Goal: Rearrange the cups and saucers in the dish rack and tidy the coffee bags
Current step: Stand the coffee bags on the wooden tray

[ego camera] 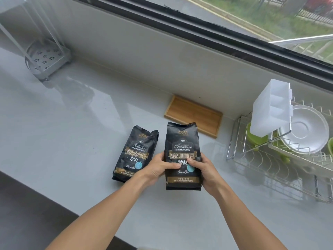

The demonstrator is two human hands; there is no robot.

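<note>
Two black coffee bags with gold lettering are on the grey counter. The right coffee bag (182, 141) is held between both hands: my left hand (158, 168) grips its left side and my right hand (203, 170) grips its right side, thumbs on the front. The left coffee bag (134, 154) lies flat beside it, untouched. At the right stands a wire dish rack (255, 159) holding a white saucer (306, 130) upright and green cups (252, 136), partly hidden behind a white plastic cutlery holder (270, 109).
A wooden tray (193, 115) lies against the back wall just behind the bags. A grey metal stand with a perforated base (45, 58) is at the far left. A window runs along the back. The counter's front edge drops off at lower left.
</note>
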